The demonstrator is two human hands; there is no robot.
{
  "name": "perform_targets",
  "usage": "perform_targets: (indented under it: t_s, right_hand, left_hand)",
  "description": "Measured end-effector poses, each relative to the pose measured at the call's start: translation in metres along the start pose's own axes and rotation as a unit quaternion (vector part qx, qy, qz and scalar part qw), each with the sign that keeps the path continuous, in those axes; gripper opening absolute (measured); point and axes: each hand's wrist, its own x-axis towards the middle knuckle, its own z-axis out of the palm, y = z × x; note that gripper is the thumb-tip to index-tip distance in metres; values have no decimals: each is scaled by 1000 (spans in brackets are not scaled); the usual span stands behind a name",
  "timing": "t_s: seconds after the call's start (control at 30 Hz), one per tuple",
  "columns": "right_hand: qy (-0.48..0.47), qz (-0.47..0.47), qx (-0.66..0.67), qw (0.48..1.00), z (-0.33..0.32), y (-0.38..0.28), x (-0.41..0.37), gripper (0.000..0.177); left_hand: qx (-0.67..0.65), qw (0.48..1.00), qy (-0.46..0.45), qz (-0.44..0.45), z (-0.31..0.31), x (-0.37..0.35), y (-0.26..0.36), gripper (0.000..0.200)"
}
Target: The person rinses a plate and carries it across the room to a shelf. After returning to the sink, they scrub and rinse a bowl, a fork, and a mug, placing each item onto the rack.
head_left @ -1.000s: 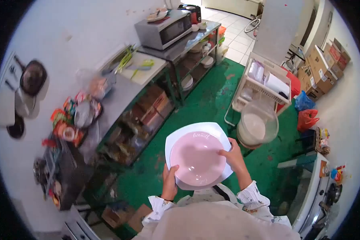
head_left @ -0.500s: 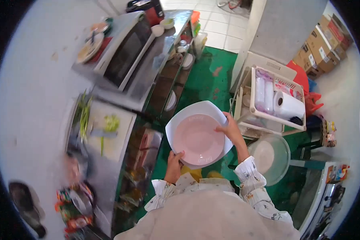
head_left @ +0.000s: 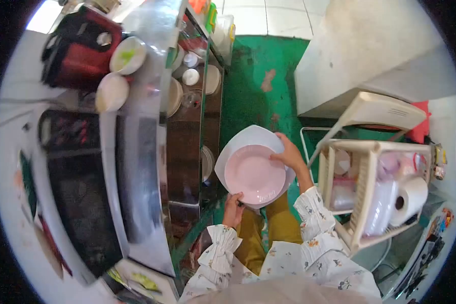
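Observation:
I carry a round pink plate (head_left: 255, 173) stacked on a larger white squarish dish (head_left: 249, 135), in front of my body over the green floor. My left hand (head_left: 232, 210) grips the near left edge of the stack, its thumb on the pink rim. On the far right edge my right hand (head_left: 291, 156) is closed, with its thumb over the pink plate and the fingers behind the white dish. The pink plate holds nothing, and it hides most of the dish beneath it.
A metal counter (head_left: 146, 96) with glass-fronted shelves runs along my left, bearing a microwave (head_left: 78, 195), two small bowls and a red-black appliance (head_left: 81, 50). To the right stands a cream rack (head_left: 372, 195) with a paper roll (head_left: 410, 200). A white wall block (head_left: 359, 55) juts out ahead.
I have moved forward along the green floor, carrying the stacked plate and dish. The microwave and rack are now nearer, and the cutting board has slid to the bottom edge.

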Motion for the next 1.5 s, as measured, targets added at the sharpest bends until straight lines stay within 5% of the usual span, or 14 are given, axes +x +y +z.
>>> perform_targets:
  t_s: [0.33, 0.4, 0.43, 0.53, 0.63, 0.93, 1.0, 1.33, 1.4, 1.5]
  right_hand:
    - [-50, -37, -76, 995, 112, 94, 246, 77]
    - [-88, -82, -141, 983, 138, 105, 288, 76]
    - [-94, -68, -141, 983, 97, 67, 186, 76]
    - [-128, -134, -156, 970, 120, 67, 206, 77]
    - [-160, -108, -163, 968, 123, 44, 209, 75]
    - [-189, -253, -160, 935, 188, 32, 255, 73]
    - [-165, -226, -216, 935, 203, 30, 258, 75]
    - [-67, -409, -137, 900, 233, 41, 280, 74]
    - [-52, -463, -122, 876, 235, 43, 281, 62]
    - [-108, -404, -216, 883, 232, 35, 275, 76]
  left_hand:
    - [-50, 989, 135, -29, -30, 262, 28, 21]
    - [-63, 995, 72, 20, -41, 295, 33, 28]
    - [-63, 995, 78, 6, -41, 180, -4, 28]
    - [-113, 990, 76, -26, -59, 196, -16, 27]
    - [-114, 988, 106, 21, -33, 167, -3, 25]
    - [-133, 980, 101, 112, -46, 160, 16, 22]
    - [-138, 966, 183, 120, -38, 159, 22, 19]
    - [-121, 963, 143, 194, -61, 182, 26, 18]
    - [-134, 952, 158, 224, -53, 180, 19, 20]
    - [-90, 953, 136, 256, -74, 194, 10, 25]
